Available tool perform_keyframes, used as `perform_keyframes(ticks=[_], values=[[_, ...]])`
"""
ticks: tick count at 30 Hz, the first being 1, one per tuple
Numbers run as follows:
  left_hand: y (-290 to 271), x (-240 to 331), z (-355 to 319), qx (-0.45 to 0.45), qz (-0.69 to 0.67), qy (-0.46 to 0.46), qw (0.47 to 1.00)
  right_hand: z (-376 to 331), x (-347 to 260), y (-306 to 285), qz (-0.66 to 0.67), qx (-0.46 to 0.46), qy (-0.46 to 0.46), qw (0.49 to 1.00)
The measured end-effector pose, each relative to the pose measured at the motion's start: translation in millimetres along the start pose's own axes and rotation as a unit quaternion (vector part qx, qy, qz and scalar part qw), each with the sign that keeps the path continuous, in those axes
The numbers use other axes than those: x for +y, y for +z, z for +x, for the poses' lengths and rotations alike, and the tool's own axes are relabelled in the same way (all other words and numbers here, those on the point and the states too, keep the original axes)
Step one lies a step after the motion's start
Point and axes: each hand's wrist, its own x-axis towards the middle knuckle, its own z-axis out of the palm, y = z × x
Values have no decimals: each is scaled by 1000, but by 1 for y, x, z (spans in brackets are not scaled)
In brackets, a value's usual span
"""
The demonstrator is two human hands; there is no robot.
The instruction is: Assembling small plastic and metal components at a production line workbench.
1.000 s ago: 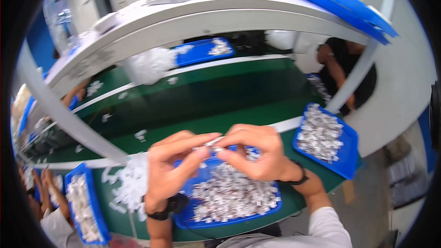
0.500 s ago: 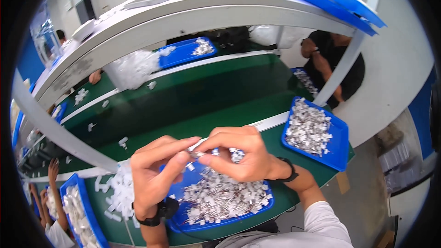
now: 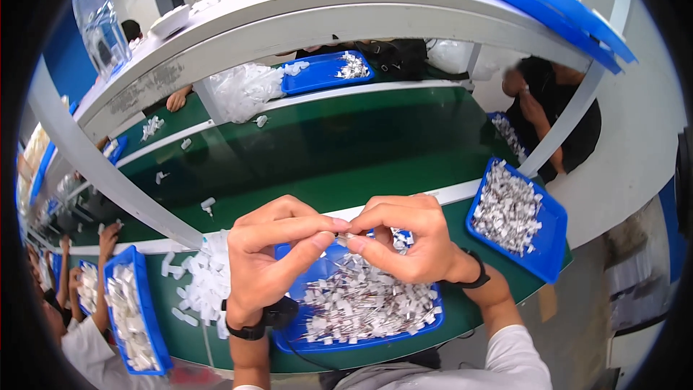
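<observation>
My left hand (image 3: pixel 278 249) and my right hand (image 3: pixel 408 238) meet fingertip to fingertip above a blue tray (image 3: pixel 315 270). Both are closed in a pinch on a small whitish piece (image 3: pixel 343 239), mostly covered by the thumbs and forefingers; its exact kind cannot be made out. Beneath them the tray holds a heap of small white parts with thin brownish leads (image 3: pixel 372 303). A pile of flat, translucent white plastic pieces (image 3: pixel 202 285) lies left of my left hand on the green work surface.
On the right stands a blue tray (image 3: pixel 554 227) of similar parts; another blue tray (image 3: pixel 151 310), on the left, holds white pieces. Beyond runs a green belt (image 3: pixel 325 144) with scattered white pieces. A white shelf (image 3: pixel 289 25) spans above. Other people sit left and far right.
The whole view has shifted, so the scene sits farther right in the picture. My hands stay pinched together over the tray, with the fingertips slightly re-angled.
</observation>
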Motion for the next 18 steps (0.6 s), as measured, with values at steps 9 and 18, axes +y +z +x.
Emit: perform_keyframes(ticks=[9, 18], values=[[-4, -5, 2, -3, -1, 33, 999, 1, 2, 2, -8, -3, 0, 1000], [2, 0, 4, -15, 13, 28, 999, -2, 0, -5, -12, -11, 2, 1000]])
